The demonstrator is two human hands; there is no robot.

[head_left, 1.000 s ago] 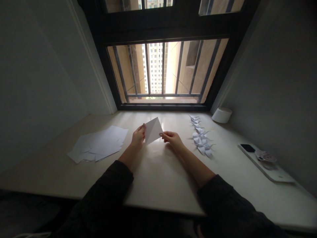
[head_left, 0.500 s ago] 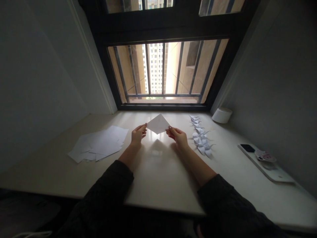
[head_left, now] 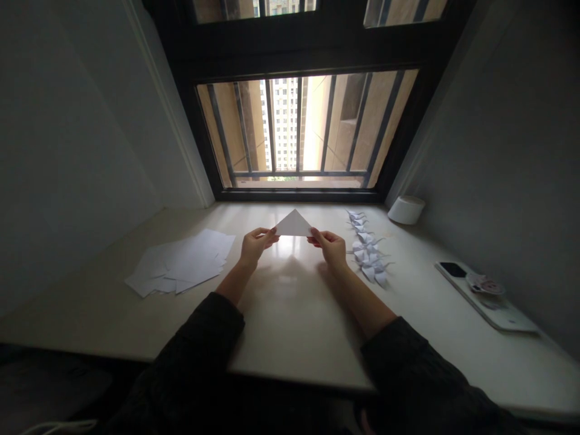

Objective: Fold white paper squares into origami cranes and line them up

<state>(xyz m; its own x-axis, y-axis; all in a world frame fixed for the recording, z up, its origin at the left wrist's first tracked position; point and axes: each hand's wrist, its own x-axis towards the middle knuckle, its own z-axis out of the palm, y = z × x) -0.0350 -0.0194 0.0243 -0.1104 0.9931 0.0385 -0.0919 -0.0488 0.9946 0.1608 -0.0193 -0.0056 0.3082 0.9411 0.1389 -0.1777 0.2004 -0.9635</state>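
1. Pinching the left corner of a triangular, folded white paper sheet (head_left: 293, 224), a person's left hand (head_left: 257, 244) worked in front of the black-framed window (head_left: 299, 53).
2. The right hand (head_left: 330, 248) grasped the opposite corner, the sheet centred before the window.
3. Loose, flat white papers (head_left: 194, 258) lay before the window's left end, spiky white paper figures (head_left: 368, 249) before its right.
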